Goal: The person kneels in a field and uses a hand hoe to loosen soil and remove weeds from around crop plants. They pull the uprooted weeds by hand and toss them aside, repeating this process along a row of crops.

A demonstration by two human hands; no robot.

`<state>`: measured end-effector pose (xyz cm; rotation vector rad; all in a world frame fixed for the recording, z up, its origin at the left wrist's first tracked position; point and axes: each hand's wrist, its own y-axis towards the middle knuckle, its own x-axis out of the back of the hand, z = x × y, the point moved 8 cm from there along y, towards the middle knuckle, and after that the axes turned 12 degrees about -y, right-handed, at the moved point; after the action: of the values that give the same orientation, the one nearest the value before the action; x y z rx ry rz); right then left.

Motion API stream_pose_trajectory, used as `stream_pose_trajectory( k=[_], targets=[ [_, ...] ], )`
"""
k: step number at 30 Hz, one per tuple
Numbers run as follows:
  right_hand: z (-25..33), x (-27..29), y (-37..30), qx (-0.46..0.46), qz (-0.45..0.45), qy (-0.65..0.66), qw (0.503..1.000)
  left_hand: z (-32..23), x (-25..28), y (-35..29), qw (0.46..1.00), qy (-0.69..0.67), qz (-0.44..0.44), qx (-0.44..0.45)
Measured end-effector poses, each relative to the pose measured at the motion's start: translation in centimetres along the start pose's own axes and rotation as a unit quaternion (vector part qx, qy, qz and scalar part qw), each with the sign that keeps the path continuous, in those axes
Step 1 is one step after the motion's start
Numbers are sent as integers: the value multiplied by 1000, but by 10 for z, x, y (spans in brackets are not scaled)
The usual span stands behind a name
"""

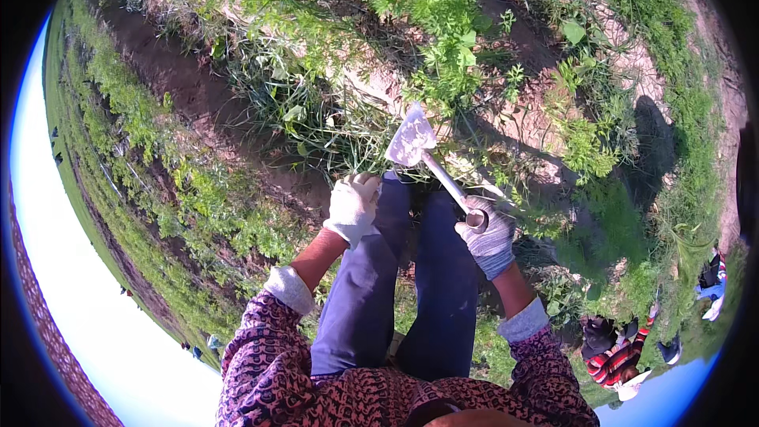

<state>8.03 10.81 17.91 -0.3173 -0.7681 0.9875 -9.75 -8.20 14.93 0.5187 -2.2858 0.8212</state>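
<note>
My right hand [489,239], in a pale knit glove with a grey cuff, is wrapped round the grip end of a short hand hoe [447,180]. The tool's light, flat triangular blade is smeared with soil and points away over the plants in front of my knees. My left hand [353,204], also gloved, is curled closed beside my left knee; whatever its fingers hold, if anything, is hidden. Just beyond that hand lies a heap of loose grass and weeds [316,115]. Feathery green plants [455,39] grow ahead of the blade.
Bare soil furrows [178,83] run between rows of green plants on the left. Dry cracked ground [538,130] shows on the right. A person in a red striped top [621,360] bends low at the lower right, with another person [713,285] farther off.
</note>
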Motion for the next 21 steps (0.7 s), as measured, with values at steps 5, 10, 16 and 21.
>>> stream_pose_trajectory(
  k=[5, 10, 16, 21],
  targets=[
    [-19, 23, -24, -29, 7, -75, 997, -16, 56, 145, 976, 212, -16, -41],
    [-13, 16, -9, -86, 0, -17, 996, 32, 49, 263, 950, 297, -79, -47],
    [-4, 4, 9, -140, -84, -45, 986, 66, -35, 294, 945, 243, 188, -108],
    [48, 5, 34, -56, -192, -57, 978, 106, -60, 142, 877, 174, 441, -77]
  ],
)
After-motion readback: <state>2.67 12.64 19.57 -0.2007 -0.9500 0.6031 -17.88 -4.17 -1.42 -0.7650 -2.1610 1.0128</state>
